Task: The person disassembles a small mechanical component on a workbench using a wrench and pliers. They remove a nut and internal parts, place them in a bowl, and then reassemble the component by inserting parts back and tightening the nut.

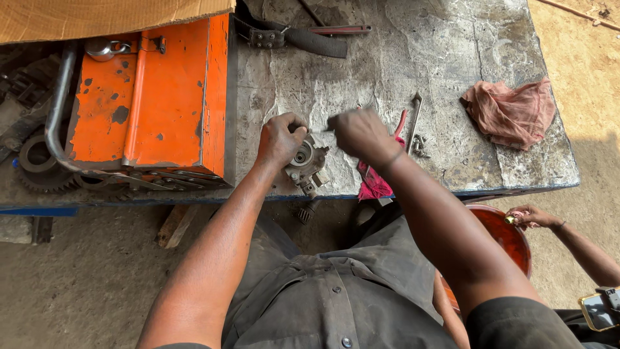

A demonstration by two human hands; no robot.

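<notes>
I see a metal workbench [452,45], orange toolbox [155,97] left, pink rag [510,113] right. My left hand [279,139] wraps closed over a small gear housing [305,161] at the bench's near edge. Right hand [361,132] pinched shut, blurred; can't tell what it holds.

Daylight, bright and warm, strongest on the sandy ground at right. The grey bench top [400,71] is evenly lit, without glare. Ground beneath the bench lies in shade. The right hand [361,132] shows motion blur; the rest is sharp. Slight wide-angle bending at edges.
</notes>
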